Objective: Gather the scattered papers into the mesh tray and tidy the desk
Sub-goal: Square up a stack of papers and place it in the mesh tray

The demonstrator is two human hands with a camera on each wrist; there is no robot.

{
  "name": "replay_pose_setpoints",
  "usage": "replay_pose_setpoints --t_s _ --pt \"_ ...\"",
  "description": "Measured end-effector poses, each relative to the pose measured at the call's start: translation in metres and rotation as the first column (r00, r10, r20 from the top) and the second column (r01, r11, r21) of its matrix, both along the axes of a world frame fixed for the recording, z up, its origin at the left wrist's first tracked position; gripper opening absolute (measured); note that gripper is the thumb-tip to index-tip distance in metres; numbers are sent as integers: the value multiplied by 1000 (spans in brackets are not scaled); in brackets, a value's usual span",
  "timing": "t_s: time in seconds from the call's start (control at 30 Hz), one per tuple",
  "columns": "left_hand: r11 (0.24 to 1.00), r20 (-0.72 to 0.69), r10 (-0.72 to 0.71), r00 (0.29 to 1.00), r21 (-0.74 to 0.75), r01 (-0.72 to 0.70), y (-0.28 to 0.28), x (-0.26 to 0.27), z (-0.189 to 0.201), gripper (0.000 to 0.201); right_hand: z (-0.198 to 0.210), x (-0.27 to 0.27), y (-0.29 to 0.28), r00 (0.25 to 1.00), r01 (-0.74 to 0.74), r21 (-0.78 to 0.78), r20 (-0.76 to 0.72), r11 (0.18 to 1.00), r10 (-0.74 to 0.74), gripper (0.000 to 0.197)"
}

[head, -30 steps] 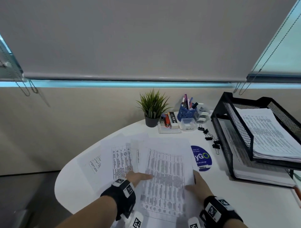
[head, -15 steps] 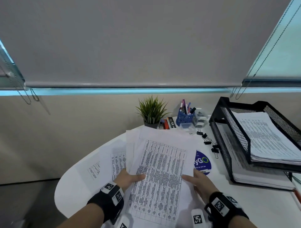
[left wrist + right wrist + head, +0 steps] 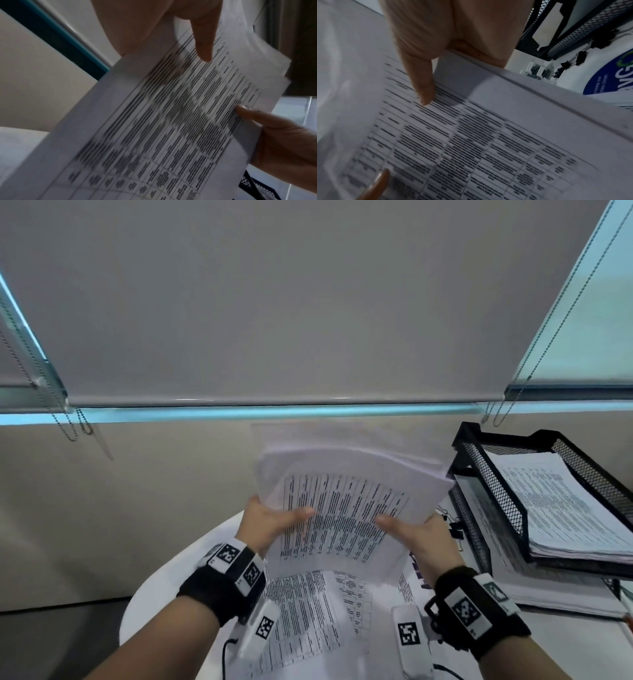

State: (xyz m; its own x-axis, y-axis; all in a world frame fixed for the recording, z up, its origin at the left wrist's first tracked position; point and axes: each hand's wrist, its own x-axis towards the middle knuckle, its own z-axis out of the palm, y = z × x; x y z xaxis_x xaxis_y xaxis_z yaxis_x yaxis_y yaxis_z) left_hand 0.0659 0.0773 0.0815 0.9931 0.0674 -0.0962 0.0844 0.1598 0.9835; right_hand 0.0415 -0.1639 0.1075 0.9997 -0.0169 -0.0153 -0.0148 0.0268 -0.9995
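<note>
A stack of printed papers is held up off the desk, tilted toward me, its top edge blurred. My left hand grips its left edge with the thumb laid on the printed face, and my right hand grips the right edge the same way. The left wrist view shows the papers with my left thumb on them; the right wrist view shows the papers under my right thumb. More printed sheets lie flat on the white desk below. The black mesh tray stands at the right, both tiers holding paper.
Black binder clips lie on the desk between the held papers and the tray. A blue round sticker sits on the desk near the clips. A grey roller blind and wall fill the back.
Both hands have lifted the gathered stack from the desk and tipped it upright; it now hides the plant and pen holder. Other sheets stay on the desk.
</note>
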Motion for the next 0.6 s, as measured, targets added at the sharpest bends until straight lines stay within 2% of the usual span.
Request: replay_pose_setpoints --t_s 0.07,0.17,0.23,0.33,0.37,0.47,0.6 --pt "1000 11 -6 1000 3 6 -1 0 2 100 -4 4 3 1000 2 4 17 1000 -2 30" --pt "1000 10 4 1000 4 -4 0 1 3 94 0 5 9 1000 7 57 6 998 -7 45" --pt "999 4 -29 1000 15 29 -1 2 -1 90 -7 9 9 1000 16 53 -22 998 -15 40" --pt "998 10 -61 998 31 60 -2 -2 -6 44 -25 11 8 998 6 6 -58 1000 -6 31" --pt "998 14 -64 998 25 64 -2 -3 -6 38 -25 10 8 998 9 -5 -60 1000 -9 28" --pt "996 47 -81 996 24 80 3 -4 -2 55 -15 9 7 1000 18 -11 -8 1000 -18 24" --pt "1000 26 6 1000 2 -6 -3 4 1 43 -4 16 5 997 49 15 51 999 -49 30"
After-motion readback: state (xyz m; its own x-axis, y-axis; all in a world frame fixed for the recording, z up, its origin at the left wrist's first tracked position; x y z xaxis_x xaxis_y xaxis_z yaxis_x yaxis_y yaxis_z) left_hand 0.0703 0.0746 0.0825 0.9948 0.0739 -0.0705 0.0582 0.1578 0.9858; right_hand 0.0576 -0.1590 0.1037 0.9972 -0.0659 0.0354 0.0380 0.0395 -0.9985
